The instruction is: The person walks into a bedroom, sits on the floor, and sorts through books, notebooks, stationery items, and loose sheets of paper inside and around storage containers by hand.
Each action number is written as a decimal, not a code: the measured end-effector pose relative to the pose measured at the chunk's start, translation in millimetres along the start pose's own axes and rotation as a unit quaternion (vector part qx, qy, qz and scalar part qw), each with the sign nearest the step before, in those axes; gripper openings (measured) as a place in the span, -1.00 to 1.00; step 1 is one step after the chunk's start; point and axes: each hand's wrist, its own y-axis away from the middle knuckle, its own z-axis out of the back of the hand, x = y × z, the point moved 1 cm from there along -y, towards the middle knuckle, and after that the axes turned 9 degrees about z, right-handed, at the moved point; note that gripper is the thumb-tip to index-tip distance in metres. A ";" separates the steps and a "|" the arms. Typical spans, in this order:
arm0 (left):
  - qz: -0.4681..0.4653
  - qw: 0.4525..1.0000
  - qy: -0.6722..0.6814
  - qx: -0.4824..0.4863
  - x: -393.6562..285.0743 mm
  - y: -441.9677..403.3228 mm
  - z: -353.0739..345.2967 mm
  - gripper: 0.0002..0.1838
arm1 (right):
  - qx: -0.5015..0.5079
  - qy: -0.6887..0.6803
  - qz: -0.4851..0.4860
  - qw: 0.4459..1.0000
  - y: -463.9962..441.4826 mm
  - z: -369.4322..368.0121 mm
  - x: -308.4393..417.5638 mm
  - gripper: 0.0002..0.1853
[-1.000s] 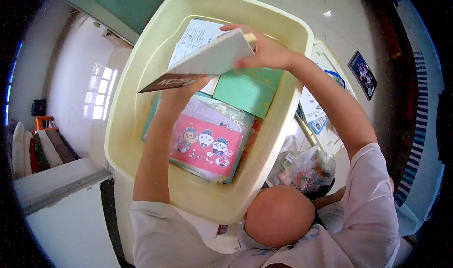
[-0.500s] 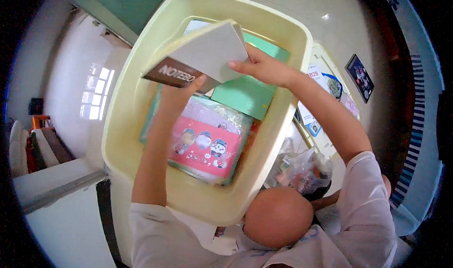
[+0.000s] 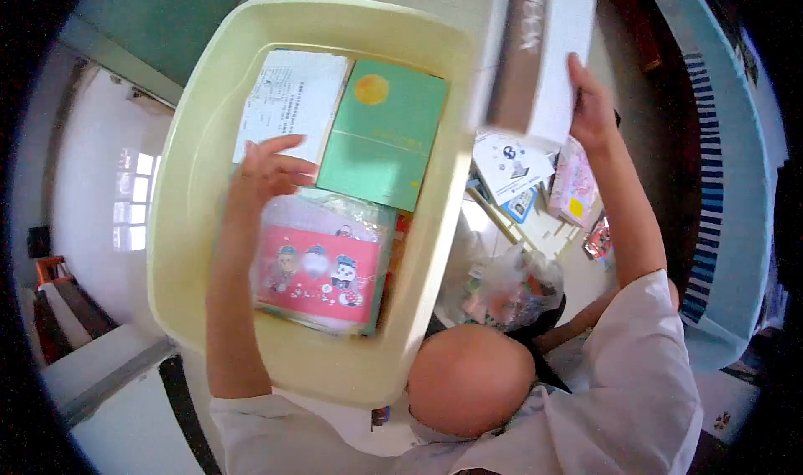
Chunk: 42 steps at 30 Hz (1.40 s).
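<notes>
My right hand (image 3: pixel 595 111) grips the edge of a notebook (image 3: pixel 544 65) with a white cover and a brown band, held up beyond the right rim of a pale yellow bin (image 3: pixel 180 174). The notebook is partly blurred and cut off by the top edge. Over the bin, my left hand (image 3: pixel 272 170) is empty with its fingers apart. Beneath and around it lie a printed white paper (image 3: pixel 284 99), a green book (image 3: pixel 381 136) with a yellow circle, and a pink cartoon-printed pouch (image 3: pixel 322 270) with clear plastic by it.
Right of the bin are papers (image 3: pixel 508 164), a pink booklet (image 3: pixel 574 182) and a blue card (image 3: pixel 520 205) on a pale lid. A clear plastic bag (image 3: pixel 514 287) of small items sits near my knee (image 3: pixel 473 379). A blue tub (image 3: pixel 728 308) stands at the far right.
The notebook has moved from above the bin to the right, in my right hand. My left hand has let go of it and opened. The green book and the paper are now uncovered.
</notes>
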 end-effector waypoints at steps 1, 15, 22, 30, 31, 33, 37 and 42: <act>0.019 0.999 0.012 -0.028 0.0 -1.9 10.2 -0.37 | -0.051 -0.040 0.006 0.998 -6.8 31.6 3.2 -0.60; -0.073 0.978 -0.051 -0.190 32.5 -12.3 55.4 -0.74 | -0.086 0.407 -0.188 0.890 69.4 267.6 -181.5 -0.55; 0.058 0.874 -0.408 -0.259 44.5 -6.4 50.7 -0.66 | -0.096 0.768 0.253 0.580 13.7 179.3 -122.1 -0.43; 0.108 0.844 -0.497 -0.169 41.0 9.2 34.1 -0.59 | 0.132 0.475 0.353 0.795 -40.9 -93.5 -22.6 -0.73; 0.091 0.848 -0.494 -0.167 40.3 9.7 34.1 -0.59 | 0.188 0.468 0.300 0.810 -46.1 -117.6 -38.3 -0.75; 0.108 0.849 -0.496 -0.150 32.0 11.8 33.7 -0.59 | 0.312 0.544 0.301 0.718 -59.4 -160.6 -69.5 -0.73; 0.125 0.853 -0.487 -0.140 35.4 12.5 38.3 -0.58 | 0.322 0.694 0.238 0.598 -113.9 -201.5 -139.4 -0.50; 0.057 0.847 -0.481 -0.219 48.2 8.2 42.9 -0.51 | 0.382 0.751 0.065 0.535 -122.3 -213.1 -147.0 -0.37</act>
